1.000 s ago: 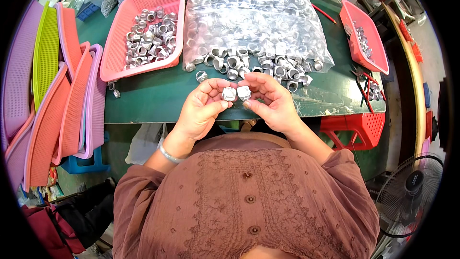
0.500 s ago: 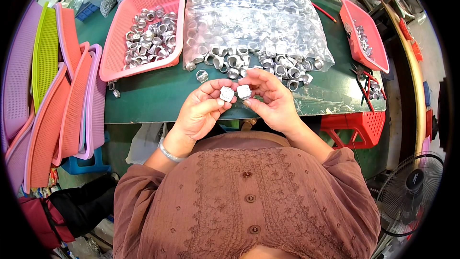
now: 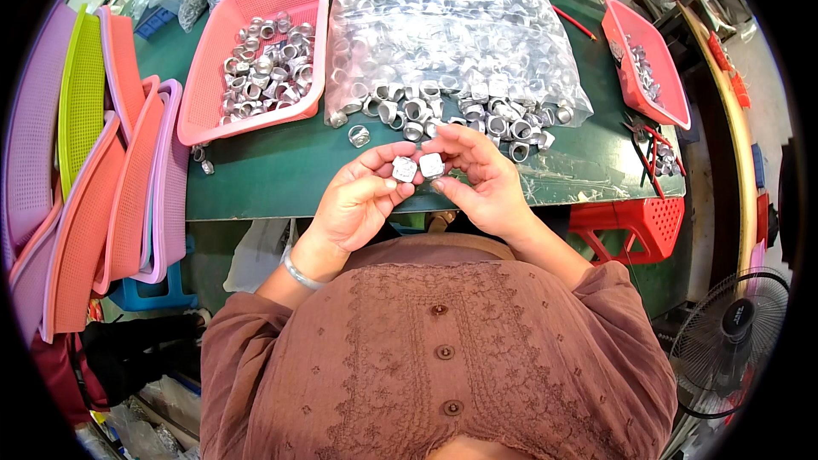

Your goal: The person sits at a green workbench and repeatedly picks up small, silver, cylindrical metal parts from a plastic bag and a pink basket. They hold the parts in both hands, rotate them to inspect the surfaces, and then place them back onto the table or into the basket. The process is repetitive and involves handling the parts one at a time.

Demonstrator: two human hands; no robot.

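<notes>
My left hand [image 3: 365,196] pinches a silver ring with a square face [image 3: 404,169] between thumb and fingers. My right hand [image 3: 479,177] holds a second silver ring of the same kind [image 3: 432,164] right beside it, the two faces almost touching. Both hands hover over the near edge of the green table [image 3: 273,175]. Just beyond them a heap of silver rings [image 3: 452,115] spills out of a large clear plastic bag [image 3: 443,25]. One loose ring [image 3: 359,135] lies on the table in front of my left hand.
A pink basket [image 3: 200,77] with several silver rings stands at the back left. Another pink basket [image 3: 652,77] sits at the right, with red-handled pliers [image 3: 648,140] near it. Stacked pink, purple and green trays [image 3: 94,170] lean at the left. A red stool [image 3: 630,221] and a fan [image 3: 733,332] stand at the right.
Both hands have stayed nearly still, holding the two rings side by side; the rings shifted only slightly in my fingers.
</notes>
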